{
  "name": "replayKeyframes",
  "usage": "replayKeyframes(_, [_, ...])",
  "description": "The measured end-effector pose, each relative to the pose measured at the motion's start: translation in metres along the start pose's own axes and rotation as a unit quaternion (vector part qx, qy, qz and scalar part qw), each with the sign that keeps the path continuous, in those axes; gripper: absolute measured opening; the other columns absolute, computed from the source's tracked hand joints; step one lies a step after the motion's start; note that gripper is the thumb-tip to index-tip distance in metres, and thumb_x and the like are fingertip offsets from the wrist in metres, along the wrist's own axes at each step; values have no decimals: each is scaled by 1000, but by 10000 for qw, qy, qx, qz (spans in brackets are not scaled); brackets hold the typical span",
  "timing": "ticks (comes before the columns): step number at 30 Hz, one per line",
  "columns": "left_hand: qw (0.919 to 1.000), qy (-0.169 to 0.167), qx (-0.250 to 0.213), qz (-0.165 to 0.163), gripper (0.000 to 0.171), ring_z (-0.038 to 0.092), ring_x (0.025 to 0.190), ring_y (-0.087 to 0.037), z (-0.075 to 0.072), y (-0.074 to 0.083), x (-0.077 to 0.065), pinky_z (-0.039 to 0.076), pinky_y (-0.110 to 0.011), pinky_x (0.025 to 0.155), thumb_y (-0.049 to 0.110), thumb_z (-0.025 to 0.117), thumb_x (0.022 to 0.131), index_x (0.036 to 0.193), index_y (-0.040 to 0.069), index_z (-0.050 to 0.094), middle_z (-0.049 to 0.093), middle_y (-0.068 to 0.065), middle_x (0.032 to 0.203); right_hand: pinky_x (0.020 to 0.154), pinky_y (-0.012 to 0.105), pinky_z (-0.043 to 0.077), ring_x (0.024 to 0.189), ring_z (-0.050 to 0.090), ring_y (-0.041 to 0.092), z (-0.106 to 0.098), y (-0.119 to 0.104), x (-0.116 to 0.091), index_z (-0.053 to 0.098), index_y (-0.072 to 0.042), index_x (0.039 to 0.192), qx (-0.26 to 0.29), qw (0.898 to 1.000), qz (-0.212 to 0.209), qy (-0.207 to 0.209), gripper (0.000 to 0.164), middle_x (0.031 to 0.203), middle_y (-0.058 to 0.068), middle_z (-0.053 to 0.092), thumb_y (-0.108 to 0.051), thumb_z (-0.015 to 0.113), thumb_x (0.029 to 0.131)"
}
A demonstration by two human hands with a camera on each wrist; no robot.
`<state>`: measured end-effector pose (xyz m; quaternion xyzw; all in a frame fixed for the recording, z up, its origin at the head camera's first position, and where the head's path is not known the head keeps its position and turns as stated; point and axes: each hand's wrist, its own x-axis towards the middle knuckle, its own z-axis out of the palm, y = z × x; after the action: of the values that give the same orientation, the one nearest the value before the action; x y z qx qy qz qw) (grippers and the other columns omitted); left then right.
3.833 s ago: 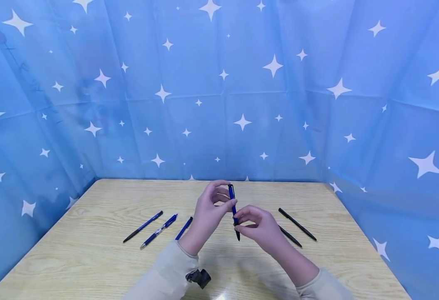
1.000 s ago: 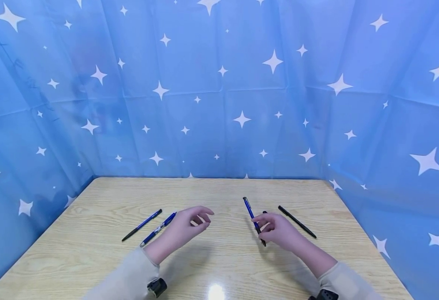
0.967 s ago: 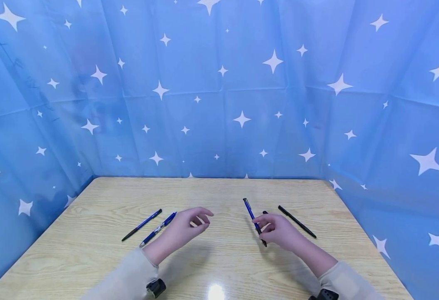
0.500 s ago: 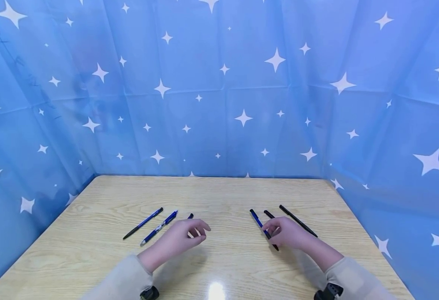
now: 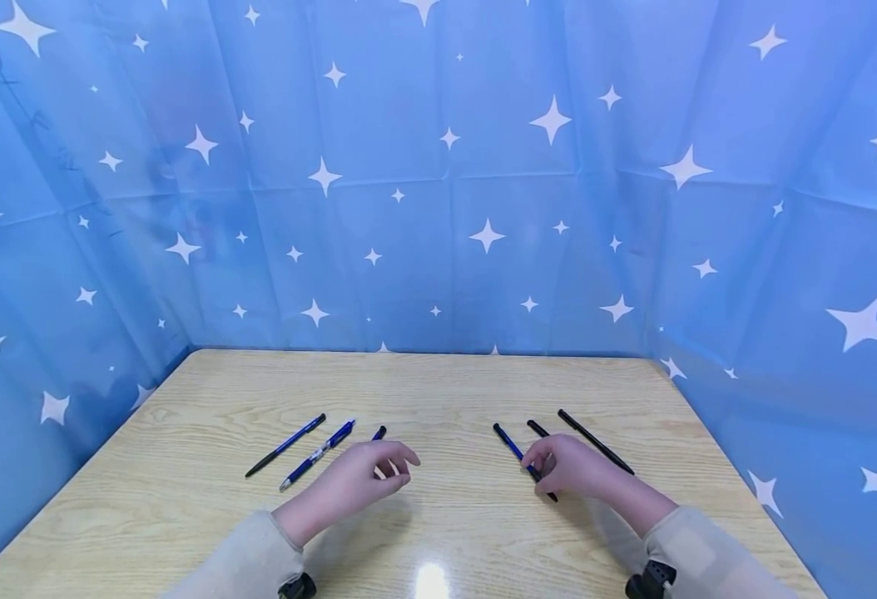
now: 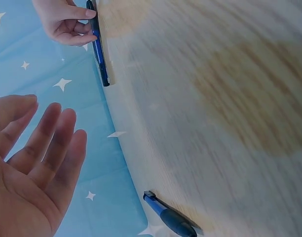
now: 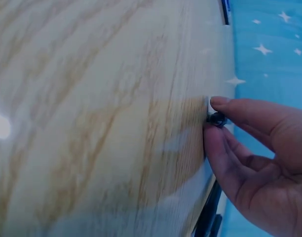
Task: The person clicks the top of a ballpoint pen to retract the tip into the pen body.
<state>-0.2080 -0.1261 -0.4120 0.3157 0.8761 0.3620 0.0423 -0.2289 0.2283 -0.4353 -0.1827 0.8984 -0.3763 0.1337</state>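
My right hand (image 5: 573, 466) pinches a blue pen (image 5: 509, 442) with a black tip between thumb and fingers, low at the tabletop on the right. In the right wrist view the end of that pen (image 7: 217, 119) shows between thumb and finger. My left hand (image 5: 371, 474) hovers over the left half with relaxed fingers and holds nothing. Partly hidden behind it is another blue pen (image 5: 379, 433), whose dark grip shows below the hand in the left wrist view. Just right of the pinched pen lies a black pen (image 5: 537, 428), mostly covered by my right hand.
A blue pen with a black lower end (image 5: 284, 445) and a blue pen with a clear middle (image 5: 319, 455) lie slanted at left. Farther right lies a black pen (image 5: 596, 441). The wooden table (image 5: 438, 391) ends at a blue star-patterned curtain (image 5: 438, 274).
Both hands earlier held the blue pen upright over the middle. My left hand let go and moved left; my right hand carried the pen right and lowered it beside the black pens.
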Motion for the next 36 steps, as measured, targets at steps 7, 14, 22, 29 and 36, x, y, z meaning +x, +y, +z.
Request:
replayKeyframes(7, [9999,-108,-14,-59,16,60,79,-3,1,4,2,51,-26,67,15,64,96,111,14,69,65,12,94,66,32,49,78,57,18,-2,1,-2,71,-7,101,-47,10000,-47,8,31,86,2,58,-2,83,73])
replayKeyframes(14, [9999,-85,10,61,16,59,77,-2,4,7,7,51,-26,67,14,65,94,110,15,70,63,14,89,65,32,51,81,59,20,-18,6,-9,68,-2,110,95,9993,-97,360,37,93,6,61,-9,82,77])
replayKeyframes(22, [9997,-176,61,163,17,59,76,-1,11,14,19,51,-24,68,14,64,95,112,12,70,64,13,89,70,36,50,87,59,23,-37,15,-8,68,0,113,217,9979,-10,607,37,96,8,63,-10,81,79])
replayKeyframes(29, [9992,-295,108,253,17,59,76,2,18,23,25,51,-22,67,14,65,94,111,14,70,63,16,88,80,42,51,99,59,30,-35,20,-7,67,-2,114,353,9964,444,637,43,108,11,62,-9,84,76])
replayKeyframes(36, [9985,-480,156,206,18,58,78,3,22,31,27,50,-21,67,18,66,95,112,18,70,62,17,89,80,43,52,101,59,33,-30,28,-3,68,-1,114,376,9971,429,509,47,109,11,61,-3,86,71])
